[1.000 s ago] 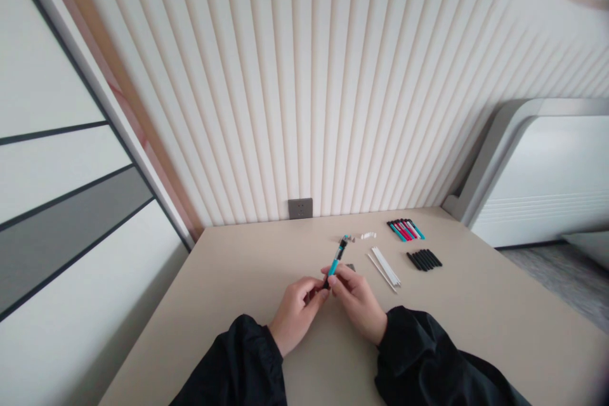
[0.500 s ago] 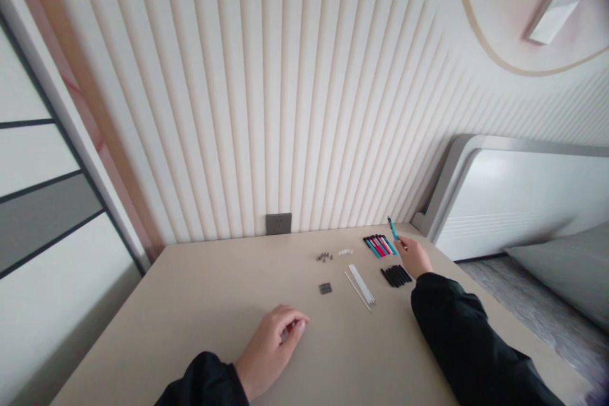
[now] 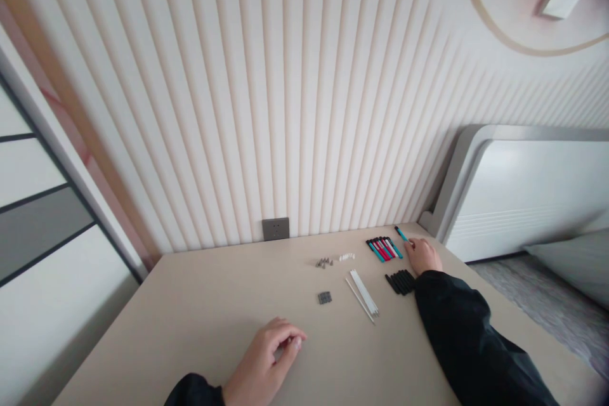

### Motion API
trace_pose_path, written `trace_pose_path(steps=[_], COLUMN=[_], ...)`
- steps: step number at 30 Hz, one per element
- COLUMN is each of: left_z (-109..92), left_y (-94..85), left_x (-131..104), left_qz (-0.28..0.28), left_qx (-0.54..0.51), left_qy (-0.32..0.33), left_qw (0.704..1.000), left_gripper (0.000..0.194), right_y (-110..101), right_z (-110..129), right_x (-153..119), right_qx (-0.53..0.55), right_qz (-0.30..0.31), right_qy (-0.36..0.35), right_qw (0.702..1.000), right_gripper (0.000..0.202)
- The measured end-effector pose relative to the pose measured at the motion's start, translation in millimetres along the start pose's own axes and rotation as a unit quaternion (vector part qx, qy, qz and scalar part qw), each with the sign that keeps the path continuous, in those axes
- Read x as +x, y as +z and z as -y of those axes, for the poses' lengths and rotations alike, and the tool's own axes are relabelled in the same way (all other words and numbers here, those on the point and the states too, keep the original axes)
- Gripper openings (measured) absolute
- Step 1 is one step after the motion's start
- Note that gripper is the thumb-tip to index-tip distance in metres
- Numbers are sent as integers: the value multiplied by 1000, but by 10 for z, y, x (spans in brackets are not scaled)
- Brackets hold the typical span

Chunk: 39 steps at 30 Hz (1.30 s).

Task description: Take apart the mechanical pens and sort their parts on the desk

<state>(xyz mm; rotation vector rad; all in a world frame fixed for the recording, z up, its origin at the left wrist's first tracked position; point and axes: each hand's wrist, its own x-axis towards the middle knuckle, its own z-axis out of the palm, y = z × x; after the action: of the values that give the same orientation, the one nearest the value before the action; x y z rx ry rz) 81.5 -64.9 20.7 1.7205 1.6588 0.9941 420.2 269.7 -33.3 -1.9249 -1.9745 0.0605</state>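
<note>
My right hand (image 3: 423, 256) is low at the table's back right, fingers closed on a blue pen barrel (image 3: 402, 234) with a black end. Just left of it lies a row of blue, red and white pen barrels (image 3: 384, 249) with black ends. Several short black tubes (image 3: 400, 281) lie side by side in front of that hand, close to its sleeve. My left hand (image 3: 266, 355) rests on the table near the front, fingers curled and thumb near the forefinger, with nothing visible in it.
On the beige table (image 3: 200, 311) lie thin white rods (image 3: 364, 292), small grey cone-shaped pieces (image 3: 324, 262), small white pieces (image 3: 347, 257) and a cluster of dark grey pieces (image 3: 324, 297). Behind stand a ribbed wall and a socket (image 3: 275, 228). A bed headboard (image 3: 533, 190) is at right.
My right hand has lowered the blue pen barrel toward the table, right of the row. My left hand stays curled in about the same place; the view has shifted slightly.
</note>
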Motion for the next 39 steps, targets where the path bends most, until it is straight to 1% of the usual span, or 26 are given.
trace_pose_path(steps=[6,9,16,24,31,39], left_z=[-42,-49,-40,-10,-6,-46], left_y=[-14,-14,-19,-8,-8,-34], left_x=[5,7,7,1,0,6], left_qz=[-3,-9,7,2,12,24], left_qx=[-20,-25,-9,0,8,14], left_qy=[5,8,8,14,11,6], left_qw=[1000,1000,1000,1000,1000,1000], left_gripper=[22,22,26,23,22,23], right_y=[-15,-36,-83,-116,-131,-119], right_z=[-167,-203,-173,-161,-144,-163], right_x=[-146,-185,-166,-204,-163,-156], right_qx=[-2,0,6,3,9,23], right_qz=[-1,-2,-10,-15,-14,-23], right_qy=[-3,1,31,65,74,82], right_qw=[1000,1000,999,998,997,996], right_gripper=[34,33,34,35,34,35])
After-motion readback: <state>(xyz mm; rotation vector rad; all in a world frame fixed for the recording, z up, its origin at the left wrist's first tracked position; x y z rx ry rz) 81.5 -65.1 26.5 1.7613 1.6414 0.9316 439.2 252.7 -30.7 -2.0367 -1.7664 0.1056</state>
